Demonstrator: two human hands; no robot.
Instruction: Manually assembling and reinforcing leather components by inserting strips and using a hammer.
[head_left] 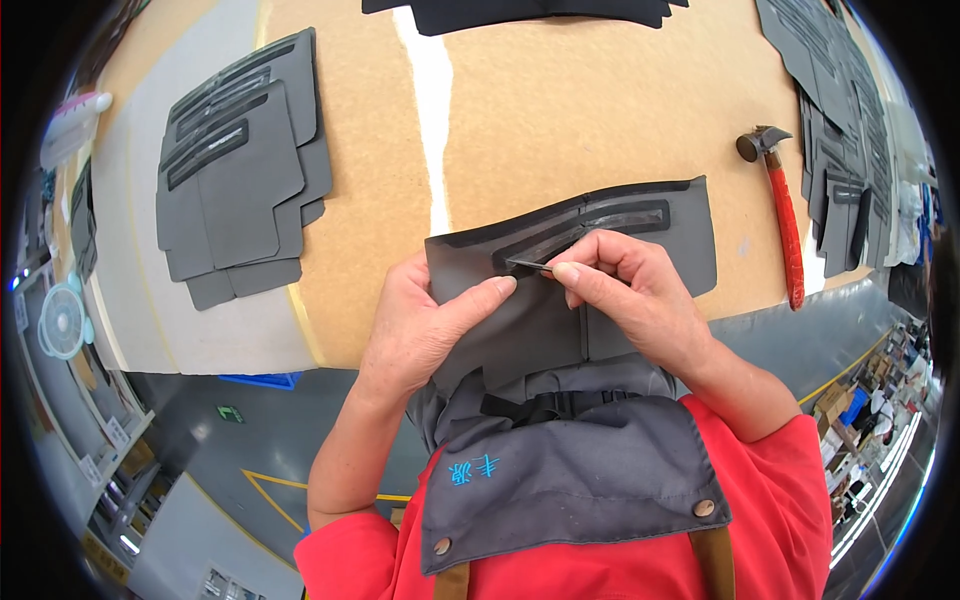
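A dark grey flat panel with a fold down its middle and a black-edged slot lies over the table's near edge, against my apron. My left hand grips its left side, thumb on top near the slot's left end and fingers underneath. Pinched between thumb and forefinger of my right hand is a thin, pointed metal tool. Its tip touches the black strip at the slot's left end. Whether it is a blade or tweezers I cannot make out.
A hammer with a red handle lies to the right. Similar grey panels are stacked at the left, more panels at the far right. A black piece sits at the far edge of view. A small fan stands at the left.
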